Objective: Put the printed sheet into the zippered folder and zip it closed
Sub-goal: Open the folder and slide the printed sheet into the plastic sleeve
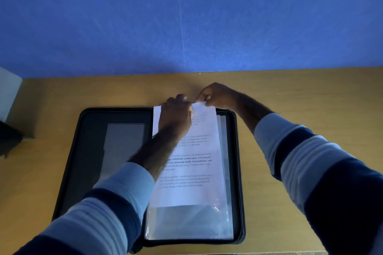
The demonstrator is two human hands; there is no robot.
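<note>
- At the folder's (87, 151) far edge, my right hand (217, 95) pinches the sheet's (190, 172) top; sheet runs toward me.
- Left hand (176, 116) presses flat on it, nearer.

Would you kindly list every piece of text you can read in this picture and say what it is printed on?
"Defined by a slower pace. It is centered": bold line on the printed sheet, partly legible.
"community bonds, local traditions, and": next bold line, same sheet.
"Though it offers clean air and less stress": bottom paragraph, only roughly legible.
Remaining paragraphs: too small and blurred, partly covered by the left hand.
Zippered folder: no text visible.
</note>
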